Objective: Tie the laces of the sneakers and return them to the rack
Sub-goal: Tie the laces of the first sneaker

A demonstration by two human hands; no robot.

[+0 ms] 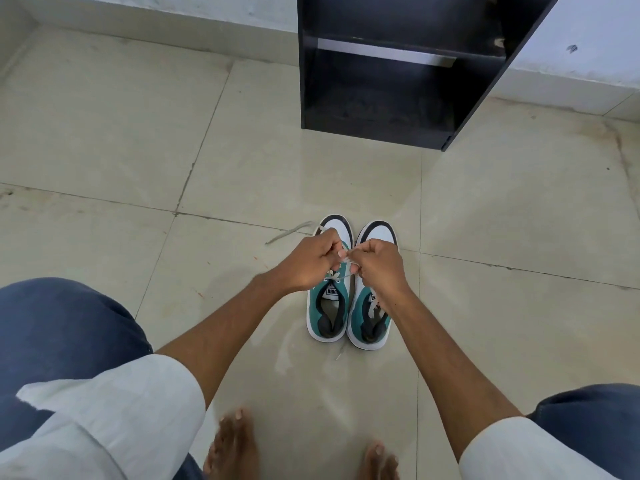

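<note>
A loose lace end (289, 233) trails on the floor (104, 140) left of the pair. The left hand (310, 263) and right hand (379, 266) are each pinched on the white lace (341, 277) above the left sneaker (329, 306). The right sneaker (369, 320) touches it. The black rack (381, 98) stands beyond.

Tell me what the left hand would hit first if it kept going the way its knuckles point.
Probably the right hand: the left hand is fisted on the lace and faces it over the left sneaker. The gap between them looks very small, though depth is unclear.
</note>
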